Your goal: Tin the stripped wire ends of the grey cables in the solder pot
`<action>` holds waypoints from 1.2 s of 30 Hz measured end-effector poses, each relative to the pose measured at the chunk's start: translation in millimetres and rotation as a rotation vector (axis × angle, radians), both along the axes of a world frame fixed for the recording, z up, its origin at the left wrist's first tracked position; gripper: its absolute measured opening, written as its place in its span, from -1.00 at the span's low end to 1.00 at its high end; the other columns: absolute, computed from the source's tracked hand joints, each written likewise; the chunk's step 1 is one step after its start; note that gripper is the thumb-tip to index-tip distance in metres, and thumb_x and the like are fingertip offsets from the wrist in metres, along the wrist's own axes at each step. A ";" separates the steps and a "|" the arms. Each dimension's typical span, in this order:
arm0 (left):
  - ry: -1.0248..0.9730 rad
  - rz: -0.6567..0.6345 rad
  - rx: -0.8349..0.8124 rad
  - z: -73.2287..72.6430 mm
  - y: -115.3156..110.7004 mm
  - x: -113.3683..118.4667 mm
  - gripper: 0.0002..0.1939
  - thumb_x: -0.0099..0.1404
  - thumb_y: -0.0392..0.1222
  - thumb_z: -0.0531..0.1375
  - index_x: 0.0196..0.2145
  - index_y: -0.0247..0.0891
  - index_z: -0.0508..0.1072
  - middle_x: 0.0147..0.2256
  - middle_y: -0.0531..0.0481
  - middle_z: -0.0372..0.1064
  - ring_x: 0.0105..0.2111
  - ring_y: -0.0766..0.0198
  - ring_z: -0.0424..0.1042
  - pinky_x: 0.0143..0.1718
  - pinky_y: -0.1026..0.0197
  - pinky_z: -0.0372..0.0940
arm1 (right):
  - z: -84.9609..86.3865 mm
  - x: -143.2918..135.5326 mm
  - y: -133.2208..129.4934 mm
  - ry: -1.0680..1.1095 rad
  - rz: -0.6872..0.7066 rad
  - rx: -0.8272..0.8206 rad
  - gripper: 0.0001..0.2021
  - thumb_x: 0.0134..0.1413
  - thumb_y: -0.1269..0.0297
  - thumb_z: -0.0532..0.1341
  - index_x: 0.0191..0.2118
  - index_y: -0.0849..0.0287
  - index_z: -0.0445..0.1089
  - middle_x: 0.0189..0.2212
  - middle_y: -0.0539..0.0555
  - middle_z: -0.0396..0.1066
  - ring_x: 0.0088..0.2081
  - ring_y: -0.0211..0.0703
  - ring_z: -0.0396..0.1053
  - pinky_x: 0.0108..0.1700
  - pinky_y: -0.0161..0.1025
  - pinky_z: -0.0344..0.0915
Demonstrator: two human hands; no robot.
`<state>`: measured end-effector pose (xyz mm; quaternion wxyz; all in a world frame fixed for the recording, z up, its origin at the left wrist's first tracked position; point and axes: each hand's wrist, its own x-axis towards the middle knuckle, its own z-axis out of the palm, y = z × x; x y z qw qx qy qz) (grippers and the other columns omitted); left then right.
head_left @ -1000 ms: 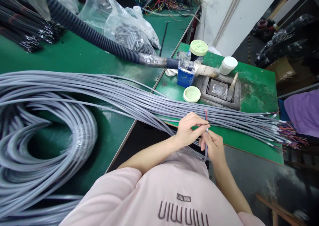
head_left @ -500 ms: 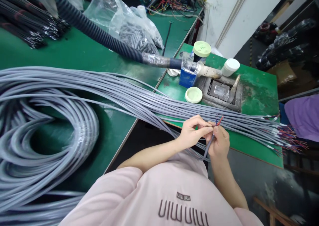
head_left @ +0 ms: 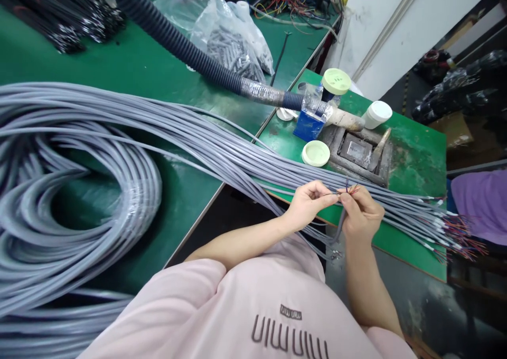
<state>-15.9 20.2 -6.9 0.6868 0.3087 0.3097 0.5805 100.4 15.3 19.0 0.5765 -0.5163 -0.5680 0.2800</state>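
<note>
Fine coloured wires (head_left: 352,190) fan out from the end of a grey cable (head_left: 341,223) in front of my chest. My left hand (head_left: 307,203) pinches a thin dark wire that runs across to the right hand. My right hand (head_left: 362,211) is closed on the wires at the cable's end, its thumb and forefinger pressed together. Just behind both hands lies a thick bundle of grey cables (head_left: 237,153), its stripped ends (head_left: 459,229) showing red and blue wires at the right.
A soldering pot (head_left: 356,150) sits on the green board, with a blue box (head_left: 309,124), a green lid (head_left: 316,153) and a white tub (head_left: 377,114) around it. A ribbed hose (head_left: 178,47) crosses above. A person's purple sleeve (head_left: 481,206) shows at the right.
My right hand has shifted right and turned, its fingers now over the wires. The wires have spread apart, and a thin one is stretched between the hands. The view has tilted slightly.
</note>
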 end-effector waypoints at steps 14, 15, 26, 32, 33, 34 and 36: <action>0.854 0.122 0.673 -23.7 26.3 -49.6 -0.76 0.30 -0.04 0.16 -0.38 -0.24 0.48 -0.47 -0.03 0.39 -0.42 0.29 0.31 -0.29 0.21 0.18 | 11.5 -0.1 114.9 -0.590 0.152 -0.041 -0.81 -0.05 0.27 0.24 -0.58 0.20 0.44 -0.62 -0.03 0.30 -0.55 -0.29 0.19 -0.45 -0.28 0.11; 0.902 0.104 0.722 -27.9 27.1 -49.8 -0.76 0.31 -0.04 0.15 -0.37 -0.23 0.49 -0.46 -0.04 0.41 -0.41 0.28 0.32 -0.29 0.21 0.17 | 9.3 -1.5 122.3 -0.645 0.164 -0.062 -0.81 -0.06 0.26 0.23 -0.59 0.21 0.44 -0.63 -0.03 0.30 -0.55 -0.29 0.20 -0.45 -0.28 0.11; 1.064 0.097 0.893 -46.6 27.4 -47.4 -0.77 0.33 -0.03 0.11 -0.34 -0.18 0.48 -0.46 -0.03 0.40 -0.41 0.27 0.32 -0.36 0.18 0.01 | 1.4 -15.8 154.2 -1.077 0.176 -0.291 -0.75 -0.17 0.26 0.13 -0.51 0.22 0.55 -0.59 0.08 0.43 -0.49 -0.17 0.29 -0.43 -0.25 0.04; 1.104 0.092 0.912 -46.0 27.5 -48.2 -0.75 0.34 -0.03 0.09 -0.33 -0.20 0.48 -0.45 -0.04 0.42 -0.41 0.28 0.33 -0.37 0.18 0.02 | 3.8 -13.5 154.8 -1.053 0.179 -0.276 -0.78 -0.16 0.27 0.14 -0.54 0.24 0.52 -0.62 0.07 0.40 -0.51 -0.19 0.27 -0.44 -0.26 0.02; 1.118 0.099 0.924 -45.7 27.3 -48.4 -0.75 0.34 -0.03 0.08 -0.34 -0.20 0.47 -0.45 -0.04 0.42 -0.41 0.28 0.34 -0.37 0.18 0.02 | 6.8 -9.2 154.1 -1.032 0.175 -0.251 -0.78 -0.15 0.27 0.14 -0.56 0.24 0.51 -0.63 0.06 0.38 -0.52 -0.21 0.25 -0.45 -0.26 0.02; 1.129 0.107 0.934 -45.2 27.2 -48.5 -0.74 0.35 -0.03 0.08 -0.34 -0.20 0.47 -0.45 -0.04 0.42 -0.42 0.29 0.34 -0.37 0.18 0.02 | 10.4 -2.9 153.4 -1.006 0.161 -0.223 -0.78 -0.14 0.26 0.15 -0.57 0.24 0.50 -0.65 0.05 0.36 -0.54 -0.23 0.24 -0.45 -0.27 0.03; 1.141 0.126 0.944 -43.3 26.7 -48.7 -0.74 0.36 -0.04 0.07 -0.34 -0.21 0.46 -0.45 -0.02 0.42 -0.42 0.30 0.34 -0.37 0.18 0.03 | 17.8 16.0 153.2 -0.937 0.095 -0.179 -0.79 -0.14 0.24 0.18 -0.58 0.24 0.48 -0.67 0.01 0.32 -0.57 -0.26 0.20 -0.47 -0.28 0.04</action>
